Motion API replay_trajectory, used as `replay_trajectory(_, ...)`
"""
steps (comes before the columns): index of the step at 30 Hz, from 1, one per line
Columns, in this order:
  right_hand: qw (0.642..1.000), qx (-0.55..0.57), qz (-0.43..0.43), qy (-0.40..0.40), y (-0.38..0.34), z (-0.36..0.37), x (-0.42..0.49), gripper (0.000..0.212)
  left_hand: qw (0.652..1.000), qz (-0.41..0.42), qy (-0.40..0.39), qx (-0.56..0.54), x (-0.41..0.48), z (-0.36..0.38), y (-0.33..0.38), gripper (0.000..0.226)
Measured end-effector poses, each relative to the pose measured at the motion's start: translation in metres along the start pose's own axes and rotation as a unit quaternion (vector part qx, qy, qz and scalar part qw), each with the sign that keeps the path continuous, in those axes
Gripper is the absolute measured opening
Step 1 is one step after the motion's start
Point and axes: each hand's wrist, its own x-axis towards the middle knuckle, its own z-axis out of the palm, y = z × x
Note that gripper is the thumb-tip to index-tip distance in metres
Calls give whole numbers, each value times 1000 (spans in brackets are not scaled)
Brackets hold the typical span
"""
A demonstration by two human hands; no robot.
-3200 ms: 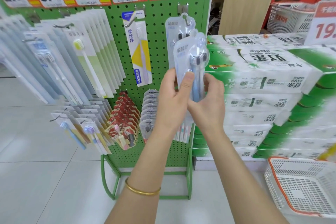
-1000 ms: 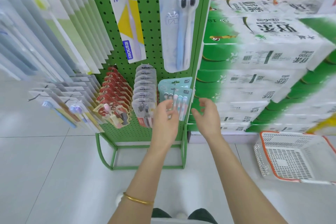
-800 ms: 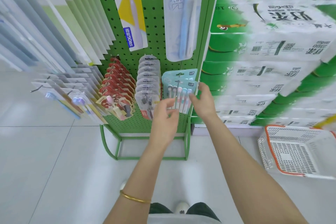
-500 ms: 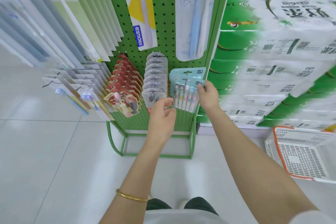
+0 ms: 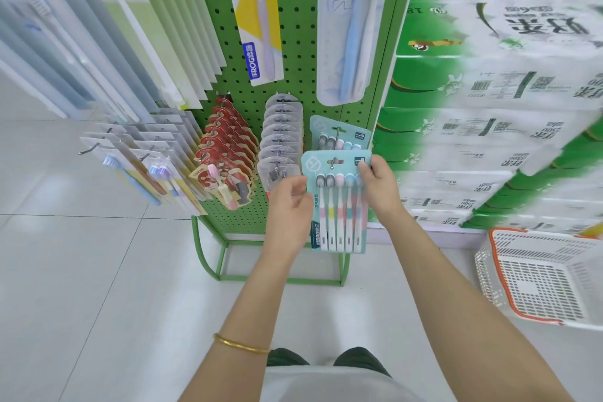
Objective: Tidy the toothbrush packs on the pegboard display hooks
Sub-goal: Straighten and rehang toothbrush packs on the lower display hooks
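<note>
Head view, asker: What is shown, largest first?

Answerer: A green pegboard (image 5: pixel 293 75) is flanked on its right by stacked tissue packs (image 5: pixel 489 127). A white basket (image 5: pixel 538 287) is set on the floor below them. At the pegboard's lower right corner a five-brush toothbrush pack (image 5: pixel 337 206) is held up, with a matching pack (image 5: pixel 341 137) behind it.

Asker: How is it held?

Answerer: Its upper right corner is gripped by the right hand (image 5: pixel 378 186), thumb on the front. Its left edge is pinched by the left hand (image 5: pixel 288 206). Its hang hole appears to be threaded on the hook (image 5: pixel 333 161).

Asker: How will it handle?

Answerer: It is judged light, with a stiff card back and a slick blister that may flex. The card edges near the hole are best taken, so tearing is avoided.
</note>
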Motion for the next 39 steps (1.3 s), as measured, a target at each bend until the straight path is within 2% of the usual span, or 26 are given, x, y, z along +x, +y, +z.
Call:
replay_trajectory(4,999,18,11,-26,-4,-2,-5,19,999,12,37,-1,-2,1,-3,22)
replay_trajectory(8,998,32,26,-40,-6,-3,-10,29,997,13,71,12,-2,0,-8,24)
replay_trajectory(11,996,53,51,-47,-7,-6,-12,27,996,17,83,8,-5,-1,-7,22)
replay_trajectory(13,993,83,74,-46,-7,-10,-14,22,997,11,70,-7,-8,-1,-7,19)
replay_trajectory(15,989,109,91,-44,-10,-14,-17,23,999,-2,18,-31,-14,1,-6,13)
replay_trajectory(18,983,154,93,-40,-22,-21,-27,20,996,-21,-66,-56,-20,11,-6,28)
replay_trajectory(20,977,194,87,-29,-30,-25,-35,24,998,-2,-62,-28,-23,18,-8,36)
replay_trajectory(23,978,195,71,-30,-34,-37,-46,19,998,38,-47,-35,-27,25,-1,32)
replay_trajectory(25,979,178,95,-26,-28,-48,-55,33,996,53,-48,-47,-27,28,6,32)
replay_trajectory(28,978,158,122,-64,-15,-63,-78,54,995,43,-16,-90,-24,30,16,29)
replay_trajectory(29,979,149,119,-76,-11,-67,-87,52,994,31,-2,-107,-23,31,18,29)
replay_trajectory(30,981,145,107,-74,-7,-68,-94,40,993,23,12,-115,-22,32,20,30)
replay_trajectory(32,980,173,82,-52,-8,-66,-105,18,995,22,35,-92,-19,36,22,36)
replay_trajectory(36,969,236,69,-14,-14,-61,-112,20,998,45,44,-7,-22,46,20,63)
replay_trajectory(39,965,254,66,18,-14,-58,-113,19,992,96,43,76,-31,53,15,67)
